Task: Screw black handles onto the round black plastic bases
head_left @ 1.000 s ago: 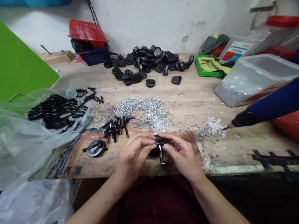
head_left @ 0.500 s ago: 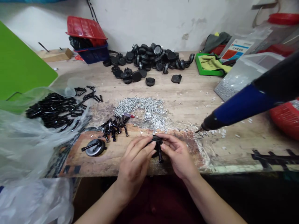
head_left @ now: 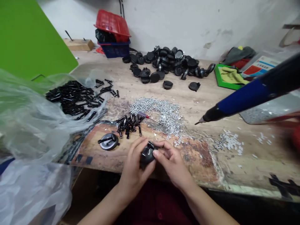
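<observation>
Close to the table's front edge, my left hand (head_left: 135,161) is closed around a black round suction cup mount (head_left: 147,154), its glossy rounded side facing up. My right hand (head_left: 170,162) pinches the same mount from the right, thumb and fingers at its upper edge. What exactly sits under the right fingertips is hidden. To the left lies another round mount (head_left: 109,141) with a grey face and a black arm across it. Just beyond my hands are loose black arms (head_left: 128,124), a screwdriver (head_left: 150,117) and a heap of small silver screws (head_left: 152,105).
A blue power screwdriver (head_left: 239,97) hangs at the right, bit pointing down-left. At the back is a pile of black mounts (head_left: 173,61). A plastic bag (head_left: 30,125) with many black arms lies left, below a green panel (head_left: 30,40). Small white pieces (head_left: 231,142) lie scattered right.
The view has swung, so the table's things appear farther right. The mount in my hands has been tipped and turned; its arm, which pointed toward me, no longer shows there.
</observation>
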`<state>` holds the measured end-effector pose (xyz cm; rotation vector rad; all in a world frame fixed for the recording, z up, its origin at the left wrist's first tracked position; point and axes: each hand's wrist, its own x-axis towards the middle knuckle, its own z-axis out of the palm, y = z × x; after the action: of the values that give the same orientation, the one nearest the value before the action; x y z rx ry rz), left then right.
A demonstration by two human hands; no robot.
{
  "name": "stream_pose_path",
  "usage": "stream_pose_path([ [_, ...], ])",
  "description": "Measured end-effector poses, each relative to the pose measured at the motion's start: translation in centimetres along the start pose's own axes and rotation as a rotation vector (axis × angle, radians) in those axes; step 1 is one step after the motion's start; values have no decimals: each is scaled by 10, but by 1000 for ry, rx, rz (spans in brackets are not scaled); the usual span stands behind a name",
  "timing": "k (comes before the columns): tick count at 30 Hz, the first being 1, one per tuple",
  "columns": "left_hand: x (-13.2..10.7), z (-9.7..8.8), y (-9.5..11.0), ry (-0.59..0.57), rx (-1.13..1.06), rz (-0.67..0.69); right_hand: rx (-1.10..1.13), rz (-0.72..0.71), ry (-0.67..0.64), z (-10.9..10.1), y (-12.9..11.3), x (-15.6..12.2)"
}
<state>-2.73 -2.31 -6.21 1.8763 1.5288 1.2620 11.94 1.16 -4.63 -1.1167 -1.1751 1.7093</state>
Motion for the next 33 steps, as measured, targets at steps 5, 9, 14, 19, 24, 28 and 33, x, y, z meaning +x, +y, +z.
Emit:
stream_pose_path([
  [5, 8, -28, -4, 89, -693, -629, -701, -326, -16, 0, -26, 30],
  [9, 19, -31, 0, 143, -1103, -787, -1284, -328, 183, -15, -45, 67],
  [14, 23, -14, 8, 54, -1194, -837, -1463, -233, 217, -22, -58, 122],
  [19, 25, -5, 11, -2, -1179, -816, -1499, -201, 170, -15, -53, 154],
  [24, 27, -8, 8, 5, -1191, -813, -1404, -317, 161, -13, -52, 148],
  [28, 27, -10, 8, 8, -1199, -791, -1215, -460, 107, -8, -56, 102],
  [33, 28, -8, 12, -11, -1172, -748, -532, -511, 25, -3, -50, 37],
])
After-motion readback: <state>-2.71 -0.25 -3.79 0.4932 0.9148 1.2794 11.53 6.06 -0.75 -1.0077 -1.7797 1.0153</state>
